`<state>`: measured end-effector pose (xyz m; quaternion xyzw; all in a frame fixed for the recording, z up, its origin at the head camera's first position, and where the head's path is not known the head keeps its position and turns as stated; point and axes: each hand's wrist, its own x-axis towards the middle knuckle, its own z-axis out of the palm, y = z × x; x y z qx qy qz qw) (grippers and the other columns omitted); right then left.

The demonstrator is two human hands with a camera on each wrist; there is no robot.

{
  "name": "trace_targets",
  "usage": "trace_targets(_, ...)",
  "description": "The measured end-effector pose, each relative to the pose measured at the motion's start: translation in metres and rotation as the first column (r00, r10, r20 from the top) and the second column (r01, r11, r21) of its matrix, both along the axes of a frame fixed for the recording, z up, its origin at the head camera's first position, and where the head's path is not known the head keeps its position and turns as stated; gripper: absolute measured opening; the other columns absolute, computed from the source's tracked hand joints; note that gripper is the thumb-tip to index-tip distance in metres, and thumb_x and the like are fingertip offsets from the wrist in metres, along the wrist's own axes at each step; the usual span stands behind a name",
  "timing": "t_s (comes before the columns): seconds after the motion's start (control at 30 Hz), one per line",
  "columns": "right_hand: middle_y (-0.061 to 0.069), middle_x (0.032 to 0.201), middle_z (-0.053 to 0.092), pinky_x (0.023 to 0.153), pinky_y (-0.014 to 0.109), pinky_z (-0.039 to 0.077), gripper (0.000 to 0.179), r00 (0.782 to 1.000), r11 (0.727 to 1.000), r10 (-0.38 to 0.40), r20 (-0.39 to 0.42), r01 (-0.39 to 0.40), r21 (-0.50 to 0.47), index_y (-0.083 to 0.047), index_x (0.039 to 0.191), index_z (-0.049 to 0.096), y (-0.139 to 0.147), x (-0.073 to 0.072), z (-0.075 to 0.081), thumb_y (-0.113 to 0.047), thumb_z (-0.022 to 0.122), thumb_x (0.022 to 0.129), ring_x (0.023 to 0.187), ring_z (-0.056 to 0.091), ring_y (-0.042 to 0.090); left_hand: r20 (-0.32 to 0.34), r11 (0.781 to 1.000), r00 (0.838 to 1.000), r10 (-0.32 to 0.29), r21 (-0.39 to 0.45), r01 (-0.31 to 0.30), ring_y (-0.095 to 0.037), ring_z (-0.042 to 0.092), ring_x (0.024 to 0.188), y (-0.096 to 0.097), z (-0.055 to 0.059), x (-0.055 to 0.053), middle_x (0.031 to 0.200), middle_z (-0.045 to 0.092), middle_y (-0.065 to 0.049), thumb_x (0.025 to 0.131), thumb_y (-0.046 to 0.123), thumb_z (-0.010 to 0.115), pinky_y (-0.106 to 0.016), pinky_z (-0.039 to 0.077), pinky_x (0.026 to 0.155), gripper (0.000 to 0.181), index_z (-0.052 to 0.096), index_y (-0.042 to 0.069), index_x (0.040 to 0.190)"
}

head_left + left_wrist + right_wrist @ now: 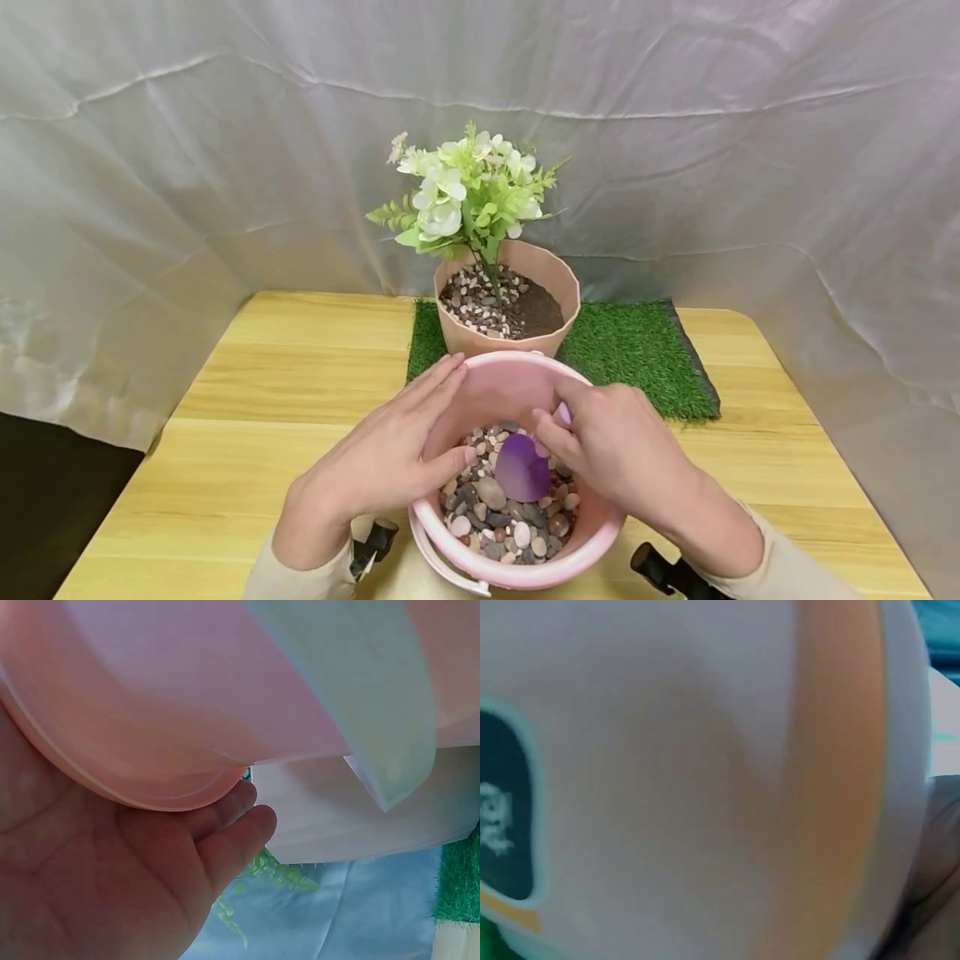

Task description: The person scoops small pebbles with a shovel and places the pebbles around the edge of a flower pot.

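A pink bucket (517,573) stands at the table's near side, with many smooth pebbles (491,493) inside. My left hand (390,450) lies along the bucket's left rim, fingers straight and thumb reaching over the inside. In the left wrist view its palm rests against the rim (161,808). With the right hand (626,437) I grip the handle of a purple shovel (522,468) inside the bucket, its blade at the pebbles. The bucket's side (682,787) fills most of the right wrist view, and only part of the right hand (937,862) shows at the edge.
Right behind the bucket, a peach flowerpot (517,343) holds dark soil and small stones, with white artificial flowers (472,187) standing in it. Under the pot lies a green turf mat (637,358). The bucket's handle (442,567) hangs at the lower left. Grey cloth (675,167) surrounds the wooden table (300,375).
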<state>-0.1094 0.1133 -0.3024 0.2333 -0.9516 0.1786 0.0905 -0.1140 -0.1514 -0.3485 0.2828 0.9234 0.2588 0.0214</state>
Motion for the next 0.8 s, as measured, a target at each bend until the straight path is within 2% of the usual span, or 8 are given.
trace_targets(0.13,-0.016,0.065,0.064,0.052,0.026,0.05,0.016,0.988,1.0,-0.004,0.157,0.005,-0.003,-0.017,0.096,0.069,0.0,-0.006,-0.008,-0.033,0.068,0.101,0.055,0.057,0.004,0.003,1.0,1.0,-0.001,0.003,0.001,-0.015,0.009,0.164,0.0,-0.001,0.0,0.178,0.007,0.003,0.101,0.05,0.061,-0.044,0.02,0.131,0.09,0.016,0.014,0.17)
trace_targets(0.23,-0.018,0.068,0.065,0.055,0.026,0.052,0.018,0.975,1.0,0.003,0.22,-0.002,-0.004,-0.017,0.101,0.069,0.002,-0.009,-0.01,-0.034,0.073,0.099,0.057,0.058,0.003,0.01,1.0,1.0,0.0,0.016,0.0,-0.014,0.01,0.163,0.001,-0.001,-0.001,0.178,0.007,0.005,0.101,0.049,0.062,-0.043,0.021,0.131,0.09,0.017,0.014,0.17)
trace_targets(0.33,-0.017,0.066,0.06,0.054,0.026,0.05,0.021,0.971,1.0,0.015,0.24,-0.016,0.001,-0.016,0.101,0.068,0.004,-0.011,-0.01,-0.035,0.076,0.097,0.055,0.055,0.002,0.011,1.0,1.0,0.002,0.017,-0.002,-0.014,0.01,0.164,0.0,-0.001,0.0,0.178,0.007,0.005,0.1,0.049,0.062,-0.043,0.021,0.131,0.09,0.018,0.013,0.17)
trace_targets(0.43,-0.019,0.068,0.064,0.056,0.027,0.052,0.023,0.973,1.0,0.029,0.23,-0.025,-0.019,-0.014,0.105,0.071,0.005,-0.012,-0.011,-0.036,0.074,0.098,0.058,0.058,0.002,0.012,1.0,1.0,0.002,0.016,-0.002,-0.014,0.009,0.164,0.0,-0.001,0.0,0.178,0.006,0.005,0.1,0.049,0.062,-0.044,0.021,0.131,0.09,0.017,0.013,0.17)
trace_targets(0.57,-0.019,0.07,0.069,0.058,0.028,0.053,0.02,0.977,0.998,-0.007,0.213,0.021,-0.064,-0.013,0.105,0.074,0.006,-0.013,-0.012,-0.032,0.072,0.098,0.06,0.06,0.003,0.017,1.0,1.0,0.003,0.015,-0.003,-0.012,0.009,0.163,0.0,0.0,0.0,0.178,0.005,0.006,0.1,0.049,0.061,-0.043,0.021,0.131,0.09,0.017,0.014,0.17)
trace_targets(0.7,-0.015,0.068,0.068,0.054,0.026,0.05,0.014,0.976,0.993,-0.058,0.209,0.078,-0.091,-0.014,0.094,0.073,0.006,-0.014,-0.01,-0.028,0.072,0.097,0.056,0.056,0.006,0.021,1.0,1.0,0.007,0.013,-0.007,-0.013,0.009,0.163,-0.001,0.001,0.0,0.178,0.006,0.005,0.1,0.049,0.062,-0.043,0.021,0.131,0.09,0.017,0.013,0.17)
trace_targets(0.8,-0.012,0.068,0.069,0.053,0.026,0.049,0.014,0.976,0.99,-0.068,0.209,0.092,-0.106,-0.013,0.09,0.072,0.008,-0.015,-0.008,-0.026,0.073,0.096,0.056,0.056,0.008,0.024,1.0,1.0,0.008,0.011,-0.009,-0.014,0.009,0.163,-0.001,0.001,0.0,0.178,0.006,0.005,0.1,0.049,0.062,-0.043,0.021,0.131,0.09,0.017,0.014,0.17)
